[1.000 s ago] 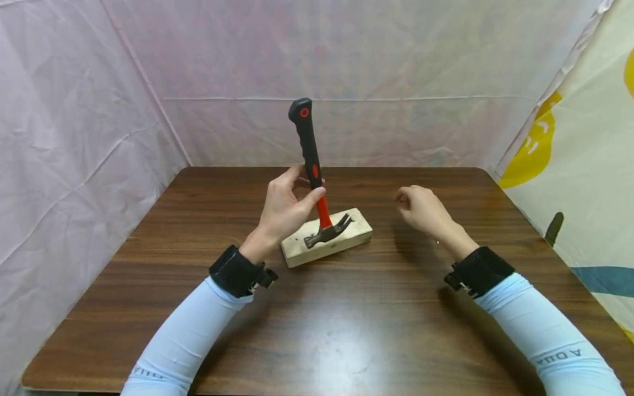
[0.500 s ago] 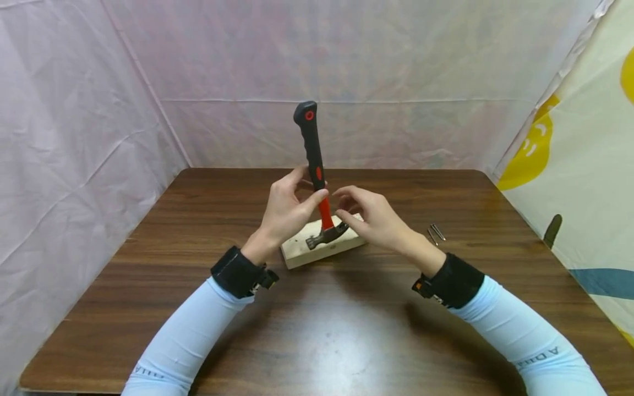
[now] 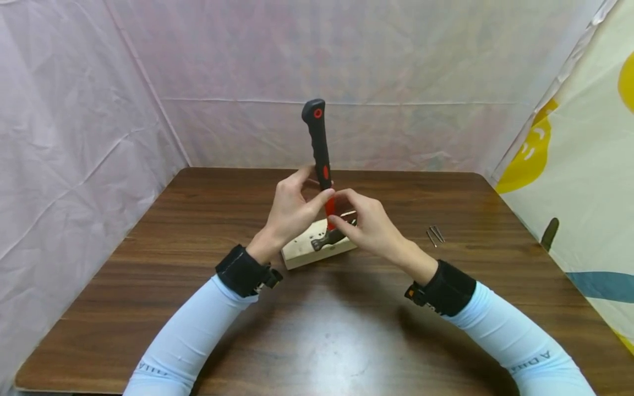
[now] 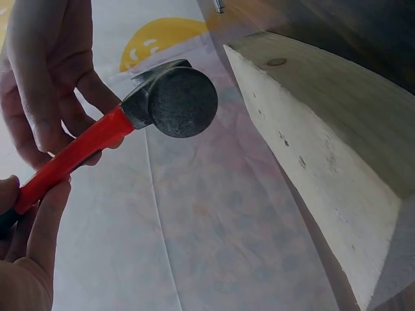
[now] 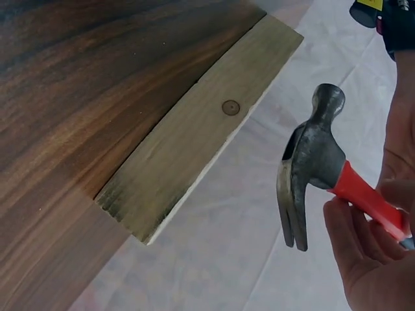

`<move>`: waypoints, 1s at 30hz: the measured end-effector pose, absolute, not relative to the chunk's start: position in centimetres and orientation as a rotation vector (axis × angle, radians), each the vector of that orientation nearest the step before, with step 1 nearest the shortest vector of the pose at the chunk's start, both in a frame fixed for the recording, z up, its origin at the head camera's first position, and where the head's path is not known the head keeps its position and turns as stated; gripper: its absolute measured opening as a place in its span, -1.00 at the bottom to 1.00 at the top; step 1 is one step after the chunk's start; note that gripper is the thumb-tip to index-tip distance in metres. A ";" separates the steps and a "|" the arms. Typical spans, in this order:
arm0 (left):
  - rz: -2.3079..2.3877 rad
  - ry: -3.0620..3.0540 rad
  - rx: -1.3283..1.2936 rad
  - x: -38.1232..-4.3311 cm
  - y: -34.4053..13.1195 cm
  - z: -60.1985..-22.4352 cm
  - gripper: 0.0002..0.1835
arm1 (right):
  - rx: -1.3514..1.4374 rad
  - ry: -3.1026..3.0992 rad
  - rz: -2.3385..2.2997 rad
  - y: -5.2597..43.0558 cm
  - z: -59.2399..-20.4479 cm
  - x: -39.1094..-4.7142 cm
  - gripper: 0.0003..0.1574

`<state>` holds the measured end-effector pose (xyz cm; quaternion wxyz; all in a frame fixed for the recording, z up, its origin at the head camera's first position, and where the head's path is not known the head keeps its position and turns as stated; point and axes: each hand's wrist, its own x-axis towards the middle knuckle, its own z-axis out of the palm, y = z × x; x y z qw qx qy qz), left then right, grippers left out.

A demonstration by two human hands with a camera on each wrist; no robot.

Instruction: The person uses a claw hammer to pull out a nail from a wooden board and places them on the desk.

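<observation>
A claw hammer (image 3: 321,148) with a black and red handle is held head down, its handle pointing up. My left hand (image 3: 292,206) grips the handle where black meets red. My right hand (image 3: 369,223) has its fingers and thumb at the red neck (image 5: 363,194), just above the metal head (image 4: 178,100). In the head view the claw is mostly hidden behind the right hand; the right wrist view shows it plainly. The head hangs apart from a pale wooden block (image 3: 302,250), which lies on the table beneath it. Small dark marks dot the block's face.
Several nails (image 3: 436,235) lie on the brown wooden table (image 3: 173,308), to the right of my right hand. White cloth (image 3: 346,66) hangs behind the table, and a patterned cloth (image 3: 589,181) on the right side.
My right hand has come leftward from over the nails, which now show, and has taken the hammer's neck. The left hand and hammer have shifted slightly right.
</observation>
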<state>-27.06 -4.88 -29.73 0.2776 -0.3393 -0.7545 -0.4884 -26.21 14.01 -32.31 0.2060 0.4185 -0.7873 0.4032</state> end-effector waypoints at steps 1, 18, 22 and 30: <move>-1.314 -2.023 -0.913 -27.1 -4.8 -29.7 -0.70 | 1.154 -2.187 1.122 14.0 -32.3 -26.2 -0.60; -1.314 -1.976 -1.007 -26.6 -3.8 -28.9 -0.67 | 1.038 -2.116 1.219 14.1 -32.3 -25.7 -0.61; -1.303 -1.991 -1.031 -26.7 -3.7 -28.9 -0.67 | 1.036 -2.116 1.218 14.2 -32.6 -25.6 -0.64; -1.309 -2.026 -1.054 -26.9 -3.6 -29.5 -0.65 | 1.012 -2.151 1.106 14.5 -33.0 -25.3 -0.67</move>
